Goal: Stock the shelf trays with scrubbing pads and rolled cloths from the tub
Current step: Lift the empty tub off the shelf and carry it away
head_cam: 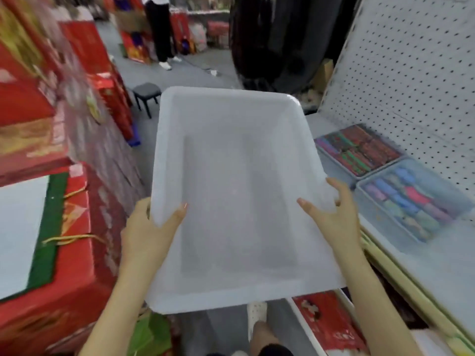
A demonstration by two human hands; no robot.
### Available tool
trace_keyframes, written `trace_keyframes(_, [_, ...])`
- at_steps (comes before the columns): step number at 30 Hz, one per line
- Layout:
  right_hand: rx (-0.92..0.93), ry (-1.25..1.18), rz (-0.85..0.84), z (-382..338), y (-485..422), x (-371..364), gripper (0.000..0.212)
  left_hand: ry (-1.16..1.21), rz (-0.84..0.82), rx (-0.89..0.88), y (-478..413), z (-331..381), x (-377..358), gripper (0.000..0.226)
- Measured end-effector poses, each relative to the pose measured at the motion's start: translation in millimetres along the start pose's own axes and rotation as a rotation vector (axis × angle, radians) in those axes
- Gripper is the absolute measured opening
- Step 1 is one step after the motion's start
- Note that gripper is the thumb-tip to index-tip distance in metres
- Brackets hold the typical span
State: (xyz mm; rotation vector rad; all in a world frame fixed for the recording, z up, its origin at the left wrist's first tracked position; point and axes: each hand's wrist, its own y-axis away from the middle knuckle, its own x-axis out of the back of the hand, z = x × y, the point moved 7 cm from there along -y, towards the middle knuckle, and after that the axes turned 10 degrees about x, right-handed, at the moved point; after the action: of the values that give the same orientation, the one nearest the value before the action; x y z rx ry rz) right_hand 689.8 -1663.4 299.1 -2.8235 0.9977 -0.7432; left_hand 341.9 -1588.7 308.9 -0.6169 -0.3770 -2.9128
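Gripping the near-left rim of the translucent white tub (231,111), the left hand (146,232) has its thumb inside the wall and its palm outside. The tub is held up in front of the person, tilted, and nothing shows inside it. At the tub's right rim the right hand (334,219) points its thumb inward, fingers (336,187) spread and arched over the edge; blur hides whether they clamp the rim.

Right of the tub, a white shelf (437,265) with a pegboard back (411,73) carries two trays side by side. The farther tray (334,161) is packed with red and green scrubbing pads (359,150); the nearer tray (452,199) holds rolled cloths (401,201) in blue, red, purple and green.

Left of the tub stand stacked red gift boxes (38,111). Beyond its far-left corner sits a black stool (146,91) on the floor, and farther off another person (159,29) stands.
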Motion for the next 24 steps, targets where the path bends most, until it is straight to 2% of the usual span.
trace_keyframes(4, [0.08,0.032,-0.14,-13.8,-41.3,-60.4,0.071,0.057,0.097,0.067,-26.7,-20.5,15.2,0.04])
trace_keyframes(9, [0.155,0.095,-0.273,-20.3,-124.2,-132.6,0.067,0.084,0.156,0.161,-100.0,-29.8,4.3,0.049])
trace_keyframes(15, [0.172,0.103,-0.399,-16.4,-247.3,-240.5,0.068,0.114,0.222,0.263,-226.3,-17.4,-23.3,0.04])
trace_keyframes(19, [0.182,0.087,-0.495,-29.9,-331.2,-324.3,0.068,0.067,0.269,0.319,-321.4,6.8,-20.1,0.059])
trace_keyframes(24, [0.184,0.058,-0.579,-53.3,-414.0,-419.4,0.066,0.029,0.353,0.372,-420.9,36.5,-0.6,0.049])
